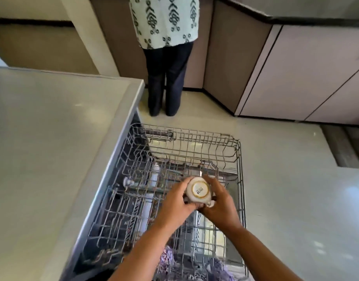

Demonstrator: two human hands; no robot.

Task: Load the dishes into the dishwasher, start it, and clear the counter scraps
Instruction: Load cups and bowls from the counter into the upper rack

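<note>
- The counter [52, 138] edge overhangs the rack [205, 138] on the left, so I judge room tight there.
- My left hand [174, 203] and right hand [221, 207] both curl round the cup [198, 190], upturned just above the rack. It could catch a tine and tip.
- To the right lies open floor [296, 179], past the rack's rim.

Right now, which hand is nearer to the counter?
Left. The left hand holds the cup on the side facing the counter; the right hand holds its far side, farther away.
</note>
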